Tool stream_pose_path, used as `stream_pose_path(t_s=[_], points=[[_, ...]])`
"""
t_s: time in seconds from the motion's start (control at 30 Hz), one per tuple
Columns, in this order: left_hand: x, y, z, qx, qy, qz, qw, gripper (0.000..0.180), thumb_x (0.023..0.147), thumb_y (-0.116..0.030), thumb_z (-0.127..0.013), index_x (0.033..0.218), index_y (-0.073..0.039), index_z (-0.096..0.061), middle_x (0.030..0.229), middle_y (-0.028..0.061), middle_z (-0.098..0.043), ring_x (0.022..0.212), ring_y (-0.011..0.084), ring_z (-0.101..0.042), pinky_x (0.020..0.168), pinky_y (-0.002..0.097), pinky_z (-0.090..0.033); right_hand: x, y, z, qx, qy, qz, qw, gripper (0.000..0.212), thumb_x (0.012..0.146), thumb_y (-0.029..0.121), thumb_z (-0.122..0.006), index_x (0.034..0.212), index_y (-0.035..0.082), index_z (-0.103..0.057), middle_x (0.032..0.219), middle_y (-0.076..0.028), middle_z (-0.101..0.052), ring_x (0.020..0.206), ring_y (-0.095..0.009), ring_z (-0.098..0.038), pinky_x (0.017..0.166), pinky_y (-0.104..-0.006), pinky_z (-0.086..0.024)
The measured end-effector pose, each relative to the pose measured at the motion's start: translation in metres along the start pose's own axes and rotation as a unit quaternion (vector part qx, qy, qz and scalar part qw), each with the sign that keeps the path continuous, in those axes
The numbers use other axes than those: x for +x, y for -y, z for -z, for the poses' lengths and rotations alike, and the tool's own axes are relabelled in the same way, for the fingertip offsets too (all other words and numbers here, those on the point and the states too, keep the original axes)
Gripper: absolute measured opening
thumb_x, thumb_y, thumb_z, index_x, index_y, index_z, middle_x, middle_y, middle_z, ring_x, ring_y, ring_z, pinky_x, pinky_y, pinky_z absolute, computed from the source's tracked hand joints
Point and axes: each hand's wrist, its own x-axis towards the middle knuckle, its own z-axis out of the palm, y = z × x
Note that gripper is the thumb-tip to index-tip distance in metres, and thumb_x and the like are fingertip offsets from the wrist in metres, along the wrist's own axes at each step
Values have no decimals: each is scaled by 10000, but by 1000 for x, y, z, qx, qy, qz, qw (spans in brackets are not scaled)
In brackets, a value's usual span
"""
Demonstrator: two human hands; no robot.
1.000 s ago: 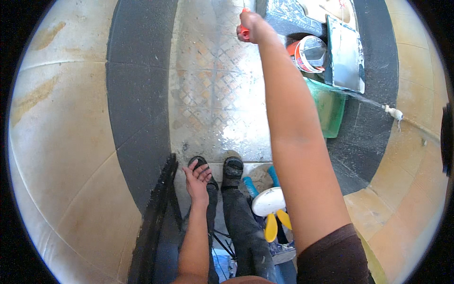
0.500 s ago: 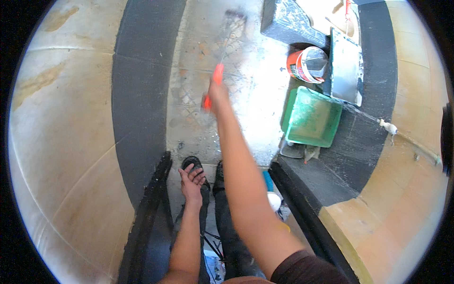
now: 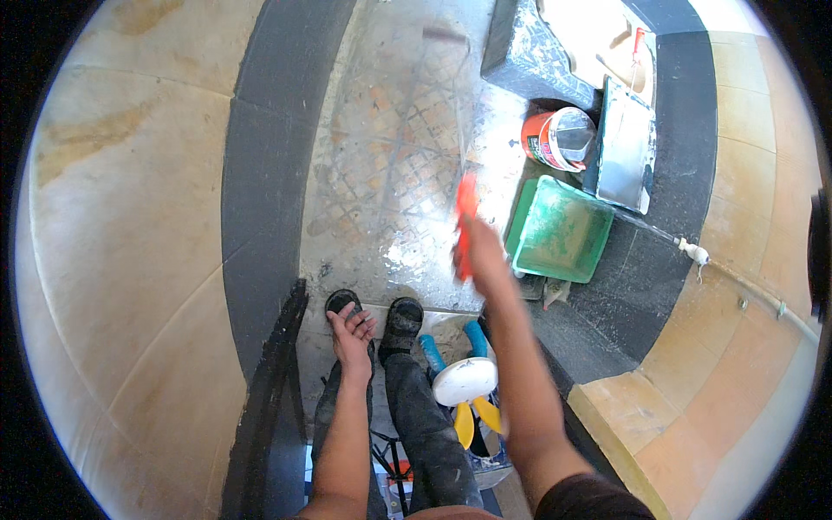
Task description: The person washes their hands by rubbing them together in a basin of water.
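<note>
In the head view, the right hand was curled tightly round the glossy red handle of a roller, whose thin shaft led to a dark, blurred cylinder over the scuffed, paint-flecked tile floor. The left hand hung with fingers loosely spread near a black shoe. Right of the handle sat a rectangular, smeared green plastic tray and a round orange bucket.

1 red-handled roller — thin-stemmed, dark-headed, blurred — extends over the floor.

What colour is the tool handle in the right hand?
The handle is red-orange, seen in the head view.
</note>
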Motion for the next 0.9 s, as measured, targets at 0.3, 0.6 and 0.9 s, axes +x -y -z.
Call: stream_pose_path(t_s=[0.3,0.6,0.9], points=[[8,-14,-1,9,-10,-19,1000,705,1061,-668,-340,1378,-73,-550,1064,85,-690,933,202,-667,841,333,-515,212,60,-70,65,-51,16,996,501,1028,443,-486,966,-34,-624,806,-177,-659,670,-282,-673,552,-466,-500],[5,-5,-5,31,-20,-29,999,743,1036,-713,-337,1376,-87,-547,1107,104,-686,937,226,-669,860,353,-519,186,228,9,214,199,112,950,283,1067,348,-521,936,98,-511,664,-20,-481,507,-165,-481,442,-309,-406],[14,0,-2,20,-11,-13,1000,719,1062,-675,-315,1401,-79,-533,1096,95,-680,972,205,-674,856,338,-511,3,-57,-67,127,-35,-67,989,370,1059,432,-487,1029,64,-510,616,-55,-488,413,-196,-494,345,-365,-375]])
